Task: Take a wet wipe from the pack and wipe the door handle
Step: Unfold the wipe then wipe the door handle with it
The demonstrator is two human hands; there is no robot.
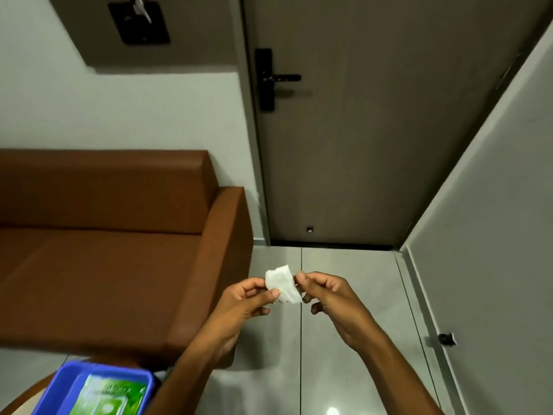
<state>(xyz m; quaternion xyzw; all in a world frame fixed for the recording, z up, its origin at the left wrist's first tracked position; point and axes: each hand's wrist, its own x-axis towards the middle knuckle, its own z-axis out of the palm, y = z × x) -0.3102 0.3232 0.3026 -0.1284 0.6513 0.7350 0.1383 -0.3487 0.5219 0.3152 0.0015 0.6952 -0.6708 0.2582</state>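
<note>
Nearest, bottom left: glossy green wipe pack (112,398) lying flat in a blue plastic tray (70,384) with rounded rim. Above the pale polished floor tiles (344,295), small crumpled white wet wipe (282,284), soft and folded, pinched between left hand (239,307) and right hand (335,304), fingertips closed on opposite edges. Left, smooth brown leatherette sofa (104,250), boxy. Farthest, matte grey door (374,130) with slim black lever handle (282,77) on a tall rectangular plate.
</note>
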